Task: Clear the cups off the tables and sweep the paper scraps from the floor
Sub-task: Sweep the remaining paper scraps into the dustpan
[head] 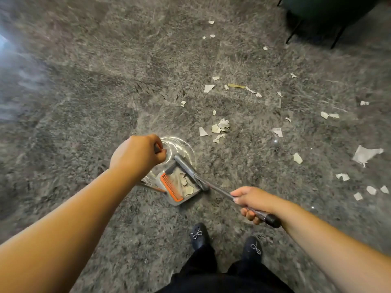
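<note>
My left hand (138, 154) grips the dark top of an upright handle above a grey dustpan (181, 187). The dustpan has an orange comb along one edge and holds several paper scraps. My right hand (252, 203) grips the metal handle of a broom (215, 190), whose grey head (188, 169) lies across the dustpan's mouth. A clear round rim (182, 148), like a transparent cup, shows just beyond my left hand; whether the hand holds it is unclear. Several white paper scraps (220, 127) lie scattered on the grey mottled floor (105, 92) ahead and to the right.
A dark green chair (330, 11) on thin black legs stands at the far right. My feet in black shoes (200, 235) are just behind the dustpan. A larger torn piece of paper (366, 154) lies at the right edge. The floor to the left carries no scraps.
</note>
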A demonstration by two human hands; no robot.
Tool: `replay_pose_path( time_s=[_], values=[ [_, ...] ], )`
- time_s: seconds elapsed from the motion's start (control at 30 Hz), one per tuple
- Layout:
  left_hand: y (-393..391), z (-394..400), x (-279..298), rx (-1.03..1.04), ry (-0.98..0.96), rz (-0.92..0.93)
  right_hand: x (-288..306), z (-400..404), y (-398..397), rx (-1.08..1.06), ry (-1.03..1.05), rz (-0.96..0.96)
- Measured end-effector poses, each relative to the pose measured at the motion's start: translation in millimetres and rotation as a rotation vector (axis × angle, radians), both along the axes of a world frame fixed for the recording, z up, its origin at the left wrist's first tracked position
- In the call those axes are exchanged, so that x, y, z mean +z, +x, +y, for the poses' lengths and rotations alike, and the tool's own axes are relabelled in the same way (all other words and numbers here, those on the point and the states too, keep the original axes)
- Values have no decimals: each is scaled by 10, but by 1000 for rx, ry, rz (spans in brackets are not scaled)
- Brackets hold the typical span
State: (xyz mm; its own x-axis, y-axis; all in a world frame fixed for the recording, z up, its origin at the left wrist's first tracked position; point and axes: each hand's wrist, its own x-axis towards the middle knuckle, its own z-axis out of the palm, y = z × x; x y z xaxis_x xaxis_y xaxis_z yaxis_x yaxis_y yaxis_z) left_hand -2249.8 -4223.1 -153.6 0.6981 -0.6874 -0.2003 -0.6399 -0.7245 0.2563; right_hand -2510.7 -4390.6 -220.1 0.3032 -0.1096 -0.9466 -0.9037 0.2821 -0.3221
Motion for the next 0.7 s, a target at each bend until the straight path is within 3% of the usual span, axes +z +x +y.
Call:
replay_pose_path(
  time_s=[0.3,0.7],
  values=[
    [285,-217,157,87,-65,-34,295,-384,150,-158,-97,-64],
    [1152,-1225,189,-45,-28,-96,244,-1641,799,-371,-198,-76]
  ],
)
